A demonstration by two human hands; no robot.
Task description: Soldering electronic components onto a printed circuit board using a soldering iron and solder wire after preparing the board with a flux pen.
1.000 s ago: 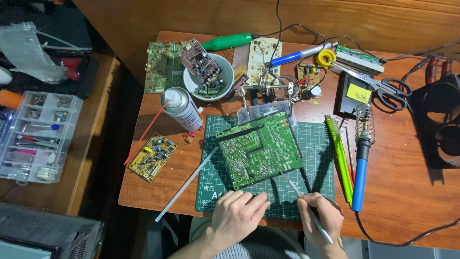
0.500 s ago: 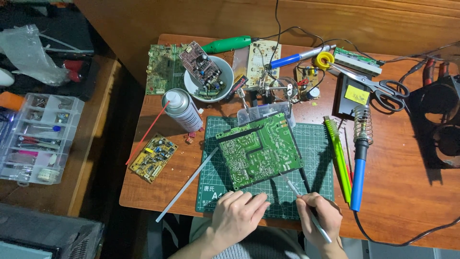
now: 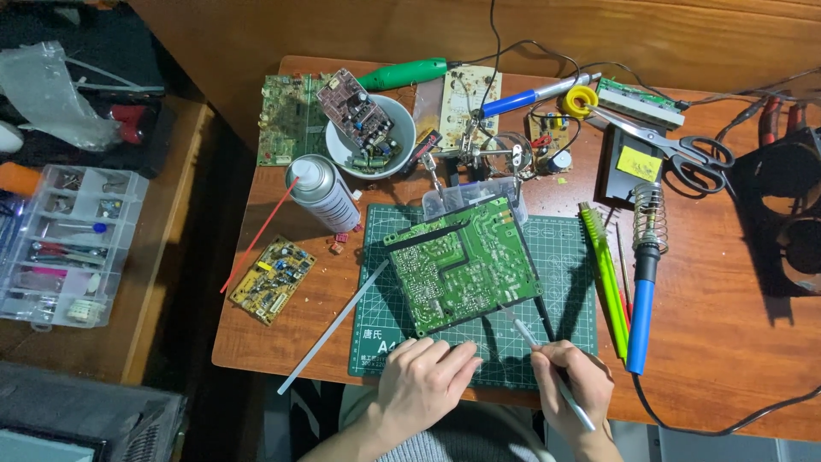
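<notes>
The left hand rests flat on the cutting mat, the right hand grips a thin probe just short of the green circuit board, untouched.

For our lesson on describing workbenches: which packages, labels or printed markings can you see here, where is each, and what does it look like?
Spray can: left of the green cutting mat, lying tilted; silver cylinder with a printed label and a red straw.
Yellow label: on the black box by the scissors; small tilted rectangle.
White printing: cutting mat's near edge, beside the left hand.

Left hand flat, palm down, right hand in pen grip
</notes>
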